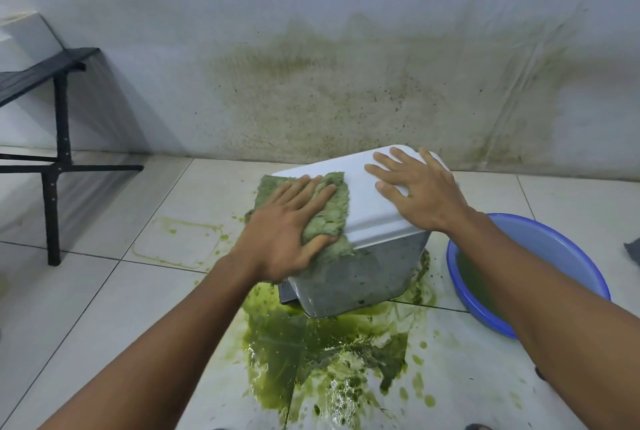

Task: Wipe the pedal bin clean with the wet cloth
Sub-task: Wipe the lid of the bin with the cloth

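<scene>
The left fingers (294,189) lie straight and spread, pressing flat on the wet cloth (332,218), with the thumb bearing on it at the near edge of the lid (360,194). Nothing is gripped; the left hand (287,221) is open, palm down. The green, sodden cloth covers the left part of the lid and hangs over its left and near edges.

The right fingers (384,163) are also straight and splayed, pointing away toward the wall (311,48). The right hand (422,194) rests flat on the bare right part of the white lid, holding nothing.

The pedal bin (360,277) stands on the tiled floor (104,308) near the wall, lid up. The lid's long axis runs left to right, and the grey body tapers downward. Its dark pedal (286,291) points to the near left. The base sits in a green puddle (294,343) that spreads toward the camera.

A blue basin (571,256) holding greenish water stands just right of the bin, under the right forearm. A black stand (55,159) is well apart at the left. The wall behind is stained green.
</scene>
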Motion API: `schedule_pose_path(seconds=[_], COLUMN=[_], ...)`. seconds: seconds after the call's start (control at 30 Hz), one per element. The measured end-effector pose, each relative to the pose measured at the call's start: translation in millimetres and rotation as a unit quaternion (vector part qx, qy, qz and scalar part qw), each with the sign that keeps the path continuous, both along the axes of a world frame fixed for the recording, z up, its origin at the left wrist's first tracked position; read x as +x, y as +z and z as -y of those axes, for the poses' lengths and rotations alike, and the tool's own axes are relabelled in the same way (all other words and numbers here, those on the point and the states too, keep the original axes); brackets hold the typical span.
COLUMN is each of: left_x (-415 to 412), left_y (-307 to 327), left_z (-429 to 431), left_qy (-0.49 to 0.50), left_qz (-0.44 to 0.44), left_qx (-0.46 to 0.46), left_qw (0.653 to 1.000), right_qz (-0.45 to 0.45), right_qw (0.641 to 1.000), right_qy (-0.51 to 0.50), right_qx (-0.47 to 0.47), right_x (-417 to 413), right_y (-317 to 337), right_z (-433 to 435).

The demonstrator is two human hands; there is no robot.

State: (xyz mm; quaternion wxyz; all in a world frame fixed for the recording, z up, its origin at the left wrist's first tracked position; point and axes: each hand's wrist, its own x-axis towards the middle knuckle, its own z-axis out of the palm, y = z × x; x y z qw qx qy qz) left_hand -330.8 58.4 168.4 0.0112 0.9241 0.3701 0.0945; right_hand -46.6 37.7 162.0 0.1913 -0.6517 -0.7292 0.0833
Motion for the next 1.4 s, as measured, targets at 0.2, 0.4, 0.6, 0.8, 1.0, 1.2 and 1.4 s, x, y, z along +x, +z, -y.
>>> schedule_pose_path(seconds=[0.2,0.4,0.6,0.8,1.0,1.2,1.4], left_x=[-23,57,-20,-7,32,26,26], left_y=[-6,3,5,0,18,21,22], left_z=[1,-1,-17,-12,-53,-64,-2], left_qy=[0.019,0.046,-0.046,0.025,0.067,0.140,0.222], left_qz=[0.037,-0.031,-0.016,0.006,-0.006,-0.035,-0.048], left_qx=[-0.024,-0.022,-0.048,-0.051,-0.115,-0.110,-0.095], left_qw=[0.999,0.998,0.998,0.998,0.991,0.983,0.969], right_qz=[0.011,0.019,0.018,0.032,0.050,0.024,-0.050], right_qw=[1.000,1.000,1.000,0.998,0.986,0.978,0.996], right_qy=[-0.003,0.002,0.004,-0.044,-0.158,-0.154,-0.028], right_qx=[-0.002,-0.001,0.005,-0.041,0.021,0.137,0.072], right_x=[-1,-2,0,-15,-80,-83,-31], right_y=[-1,-1,4,9,-9,-25,-12], right_z=[-1,-1,1,0,22,25,-13])
